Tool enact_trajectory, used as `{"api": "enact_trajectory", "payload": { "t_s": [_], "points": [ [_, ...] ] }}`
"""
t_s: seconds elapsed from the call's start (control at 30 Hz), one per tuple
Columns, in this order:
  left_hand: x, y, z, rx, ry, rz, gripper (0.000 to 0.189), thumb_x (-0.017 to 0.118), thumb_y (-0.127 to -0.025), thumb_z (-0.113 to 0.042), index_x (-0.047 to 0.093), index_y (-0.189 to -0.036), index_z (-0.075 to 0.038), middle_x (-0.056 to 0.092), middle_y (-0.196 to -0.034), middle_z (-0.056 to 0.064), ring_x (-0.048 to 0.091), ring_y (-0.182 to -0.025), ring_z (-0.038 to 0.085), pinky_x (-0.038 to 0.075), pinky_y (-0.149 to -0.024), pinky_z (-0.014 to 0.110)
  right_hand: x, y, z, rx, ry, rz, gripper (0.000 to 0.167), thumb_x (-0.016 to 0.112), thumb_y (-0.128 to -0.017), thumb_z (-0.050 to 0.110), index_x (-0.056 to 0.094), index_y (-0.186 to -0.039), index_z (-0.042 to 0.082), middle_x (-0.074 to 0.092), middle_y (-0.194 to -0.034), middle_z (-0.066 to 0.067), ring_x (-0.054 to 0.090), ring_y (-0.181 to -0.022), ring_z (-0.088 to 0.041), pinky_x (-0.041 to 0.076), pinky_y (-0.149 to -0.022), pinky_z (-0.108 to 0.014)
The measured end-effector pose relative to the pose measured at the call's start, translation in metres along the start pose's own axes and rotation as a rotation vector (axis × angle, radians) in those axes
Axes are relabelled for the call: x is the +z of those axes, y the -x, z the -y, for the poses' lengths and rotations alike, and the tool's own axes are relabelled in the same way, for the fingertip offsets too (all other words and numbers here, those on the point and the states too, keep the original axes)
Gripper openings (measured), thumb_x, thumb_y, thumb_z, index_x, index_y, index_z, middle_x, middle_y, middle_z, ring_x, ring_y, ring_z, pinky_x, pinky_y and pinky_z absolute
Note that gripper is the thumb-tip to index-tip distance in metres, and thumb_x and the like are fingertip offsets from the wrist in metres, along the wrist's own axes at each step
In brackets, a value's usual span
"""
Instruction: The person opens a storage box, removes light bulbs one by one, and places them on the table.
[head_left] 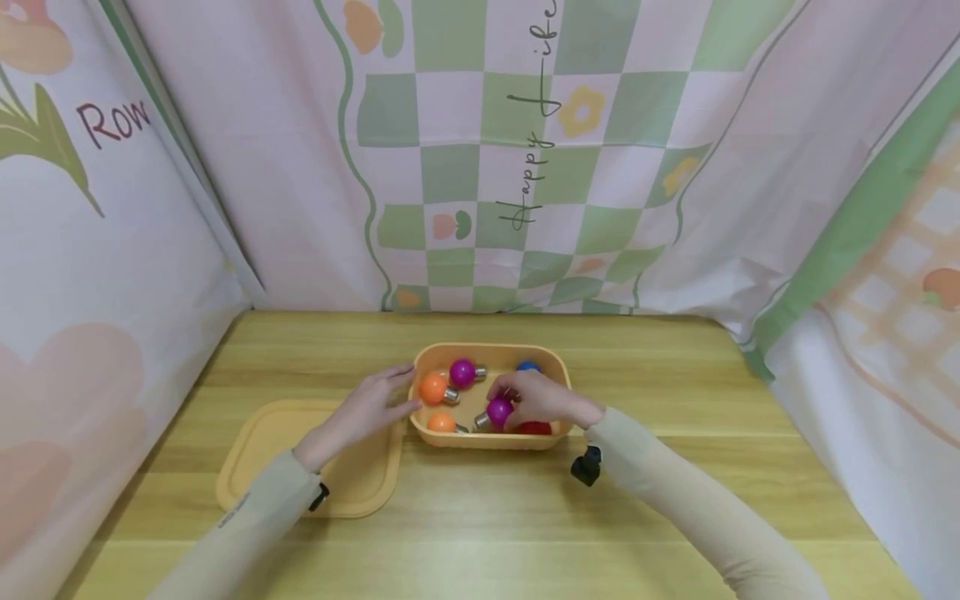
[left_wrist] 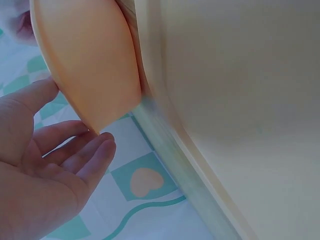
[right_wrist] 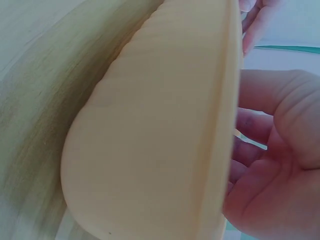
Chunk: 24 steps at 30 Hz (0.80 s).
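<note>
An orange oblong box [head_left: 491, 442] holds several small coloured light bulbs with silvery metal bases. My right hand [head_left: 538, 397] reaches into its right half and grips a purple bulb [head_left: 498, 412], whose base points left. In the right wrist view the box wall [right_wrist: 145, 125] hides that hand's fingertips and the bulb. At the left end of the box, my left hand [head_left: 367, 410] rests its thumb and relaxed fingers along the rim. The left wrist view shows this hand [left_wrist: 55, 165] spread around the box end [left_wrist: 90, 65].
Inside the box lie another purple bulb [head_left: 462, 373], two orange bulbs [head_left: 433, 387] at the left, a blue one [head_left: 528, 367] at the back and a red one [head_left: 536, 428] near the front. A flat orange lid [head_left: 367, 479] lies under my left forearm. Printed curtains [head_left: 300, 208] border the wooden table [head_left: 480, 533].
</note>
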<state>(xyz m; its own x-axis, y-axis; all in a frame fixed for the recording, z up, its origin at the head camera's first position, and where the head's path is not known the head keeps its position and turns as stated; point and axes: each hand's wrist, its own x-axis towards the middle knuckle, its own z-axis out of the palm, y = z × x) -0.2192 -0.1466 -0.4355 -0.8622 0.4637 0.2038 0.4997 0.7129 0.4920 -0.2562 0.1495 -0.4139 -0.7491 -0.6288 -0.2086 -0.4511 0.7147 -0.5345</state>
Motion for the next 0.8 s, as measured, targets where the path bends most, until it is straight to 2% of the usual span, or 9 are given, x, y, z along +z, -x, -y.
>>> {"api": "enact_trajectory", "payload": {
  "t_s": [0.23,0.47,0.8],
  "points": [
    [-0.001,0.0,-0.002,-0.016,0.017,0.014,0.058,0.068,-0.094,-0.023,0.049,-0.138,0.009,0.046,-0.148,0.029,0.048,-0.136,0.045,0.041,-0.115,0.057,-0.006,0.007,0.0,-0.039,0.012,-0.085,0.035,0.081,-0.081,0.012,0.068,-0.112,0.009,0.071,-0.11,-0.006,0.064,-0.1,-0.018,0.058,-0.088,-0.033],
    [-0.002,0.002,-0.002,-0.014,0.015,0.014,0.058,0.067,-0.094,-0.023,0.049,-0.138,0.01,0.046,-0.147,0.03,0.048,-0.136,0.046,0.041,-0.114,0.057,-0.012,0.019,0.002,-0.094,0.03,-0.152,0.037,0.081,-0.08,0.011,0.067,-0.114,0.004,0.07,-0.112,-0.01,0.067,-0.103,-0.024,0.061,-0.09,-0.037],
    [-0.001,0.002,-0.002,-0.028,0.027,0.019,0.057,0.067,-0.095,-0.022,0.048,-0.139,0.009,0.044,-0.15,0.028,0.046,-0.137,0.046,0.04,-0.114,0.057,-0.029,0.04,0.001,-0.079,-0.103,-0.193,0.044,0.078,-0.082,0.01,0.063,-0.123,0.0,0.068,-0.119,-0.016,0.065,-0.108,-0.03,0.059,-0.095,-0.048]
  ]
}}
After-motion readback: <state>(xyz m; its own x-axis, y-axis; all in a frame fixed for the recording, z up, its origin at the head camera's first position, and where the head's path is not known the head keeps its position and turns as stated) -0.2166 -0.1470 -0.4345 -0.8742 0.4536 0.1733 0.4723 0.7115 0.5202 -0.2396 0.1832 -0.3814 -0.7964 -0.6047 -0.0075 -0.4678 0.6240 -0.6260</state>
